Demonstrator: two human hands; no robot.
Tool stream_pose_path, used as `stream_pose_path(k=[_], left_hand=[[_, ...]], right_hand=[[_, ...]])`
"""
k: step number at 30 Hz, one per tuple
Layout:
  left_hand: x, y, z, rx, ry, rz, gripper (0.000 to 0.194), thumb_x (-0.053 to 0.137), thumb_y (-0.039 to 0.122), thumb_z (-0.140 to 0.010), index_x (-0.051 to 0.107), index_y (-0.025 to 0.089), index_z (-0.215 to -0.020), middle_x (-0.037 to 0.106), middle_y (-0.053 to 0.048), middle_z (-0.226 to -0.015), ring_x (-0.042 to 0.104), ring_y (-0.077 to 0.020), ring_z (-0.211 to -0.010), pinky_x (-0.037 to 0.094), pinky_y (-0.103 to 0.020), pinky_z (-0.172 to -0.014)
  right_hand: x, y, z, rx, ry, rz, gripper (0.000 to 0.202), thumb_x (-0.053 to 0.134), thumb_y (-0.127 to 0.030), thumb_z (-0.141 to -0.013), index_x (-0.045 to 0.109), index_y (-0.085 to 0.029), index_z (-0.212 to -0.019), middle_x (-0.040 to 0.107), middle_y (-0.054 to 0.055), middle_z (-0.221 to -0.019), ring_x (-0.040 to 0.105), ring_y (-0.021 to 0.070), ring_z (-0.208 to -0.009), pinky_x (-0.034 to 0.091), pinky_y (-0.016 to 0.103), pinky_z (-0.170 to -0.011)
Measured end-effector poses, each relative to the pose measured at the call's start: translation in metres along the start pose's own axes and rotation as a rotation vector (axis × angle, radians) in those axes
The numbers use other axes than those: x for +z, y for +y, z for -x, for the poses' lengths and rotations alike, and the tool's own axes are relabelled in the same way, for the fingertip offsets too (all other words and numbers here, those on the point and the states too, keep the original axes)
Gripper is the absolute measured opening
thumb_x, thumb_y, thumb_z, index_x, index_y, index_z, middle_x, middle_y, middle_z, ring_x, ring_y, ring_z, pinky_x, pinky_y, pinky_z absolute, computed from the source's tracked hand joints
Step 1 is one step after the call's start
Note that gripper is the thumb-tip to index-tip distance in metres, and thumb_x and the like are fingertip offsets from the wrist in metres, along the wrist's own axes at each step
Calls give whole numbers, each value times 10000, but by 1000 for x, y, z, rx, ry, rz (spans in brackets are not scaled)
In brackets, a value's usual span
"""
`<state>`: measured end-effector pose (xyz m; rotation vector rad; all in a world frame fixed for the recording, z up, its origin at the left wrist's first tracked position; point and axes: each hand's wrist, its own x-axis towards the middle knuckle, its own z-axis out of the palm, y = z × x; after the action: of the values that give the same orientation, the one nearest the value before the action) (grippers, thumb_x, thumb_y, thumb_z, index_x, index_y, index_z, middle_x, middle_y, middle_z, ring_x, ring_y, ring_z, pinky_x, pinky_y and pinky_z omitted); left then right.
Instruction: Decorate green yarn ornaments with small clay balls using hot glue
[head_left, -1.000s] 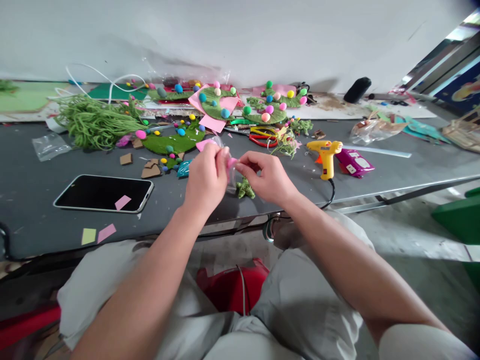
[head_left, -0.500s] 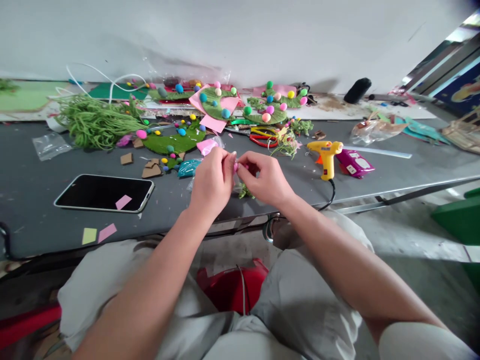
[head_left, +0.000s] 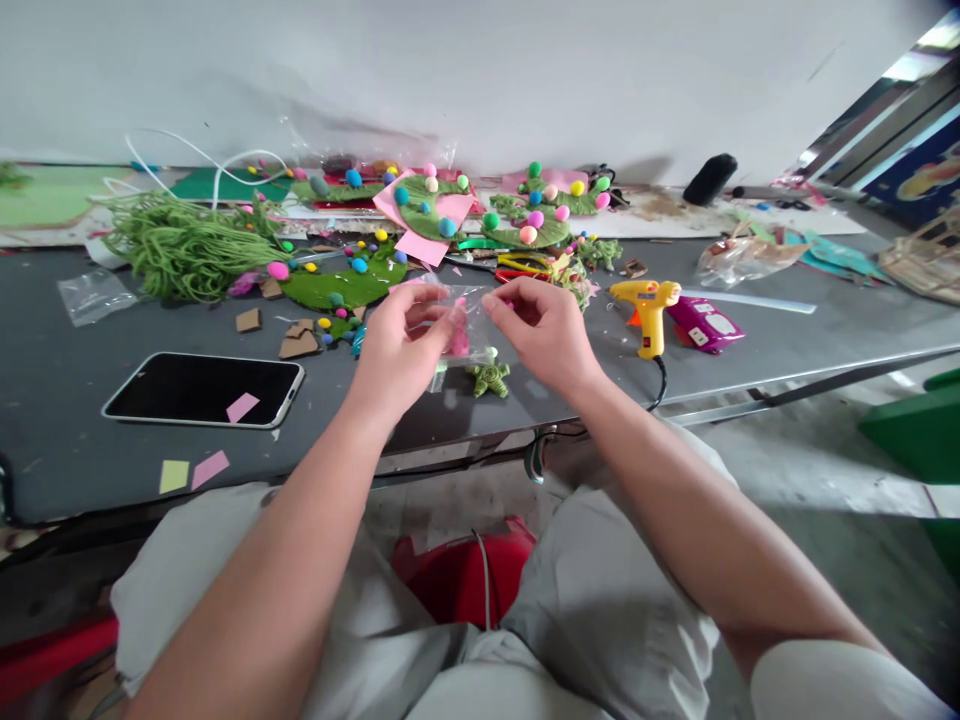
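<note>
Between my hands hangs a small clear plastic bag [head_left: 472, 345] with something bright pink inside. My left hand [head_left: 405, 345] pinches its left side between thumb and fingers. At the bag's upper right edge, my right hand [head_left: 541, 330] has its thumb and fingertips closed on the plastic. A green yarn-wrapped star [head_left: 490, 379] lies on the table just below the bag. Beyond my left hand is a green felt leaf [head_left: 341, 287] with small coloured pom-poms. A yellow glue gun [head_left: 651, 310] stands to the right of my right hand.
A phone [head_left: 204, 390] lies at the left, with pink and yellow paper scraps near it. Behind are a green yarn bundle [head_left: 187, 245], red-and-yellow-handled pliers [head_left: 521, 268] and more pom-pom leaves [head_left: 439, 208]. A purple packet [head_left: 706, 325] sits beside the glue gun.
My hands have moved apart, and the clear bag with pink contents now shows stretched between them. The green star has come fully into view. The whole view has shifted slightly.
</note>
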<state>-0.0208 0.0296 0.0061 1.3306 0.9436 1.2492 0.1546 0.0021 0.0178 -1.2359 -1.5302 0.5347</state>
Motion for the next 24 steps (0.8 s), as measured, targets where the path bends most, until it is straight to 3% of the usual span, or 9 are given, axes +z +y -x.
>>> stream_pose_path(k=[2,6,12,16,21,24], left_hand=[[0,1,0,-45,26,44,344,910,336,-760,717,215,-1018,724,-24,-856,696,-176,-713,605,-326,-688],[4,3,1,-165,82,196,312,863,282,-772,700,230,-1033,732,-5,-884,713,-149,-721,633,-330,-757],[13,0,2,-325,99,362,204,828,244,-791,660,206,-901,730,-36,-863,732,-171,-781,633,-335,-788],[20,-4,8,-352,142,426,141,801,252,-842,665,213,-846,730,-35,-891,712,-158,-807,614,-303,-789],[29,-4,22,-405,168,476,126,794,201,-854,674,214,-817,759,-37,-983,699,-149,-876,569,-261,-722],[33,0,28,-441,151,477,140,799,171,-844,665,208,-845,761,-35,-999,702,-146,-891,569,-253,-738]], right_hand=[[-2,0,-2,3,17,-20,202,707,-336,-925,690,-161,-825,606,-13,-707,479,101,-617,365,277,-579],[-10,-2,1,24,11,-36,238,680,-382,-950,682,-172,-839,600,-9,-700,504,112,-625,395,274,-581],[-28,-1,15,-2,-237,-16,199,767,-379,-902,751,-181,-894,711,12,-808,559,114,-664,469,257,-615],[-31,1,24,37,-120,80,201,784,-366,-892,746,-179,-827,683,1,-735,509,101,-612,442,249,-569],[-33,0,32,121,-180,88,193,807,-357,-872,752,-174,-849,692,6,-749,538,107,-628,448,252,-571],[-37,3,34,149,-155,65,179,806,-343,-872,749,-177,-838,673,-3,-727,538,106,-622,434,255,-559]])
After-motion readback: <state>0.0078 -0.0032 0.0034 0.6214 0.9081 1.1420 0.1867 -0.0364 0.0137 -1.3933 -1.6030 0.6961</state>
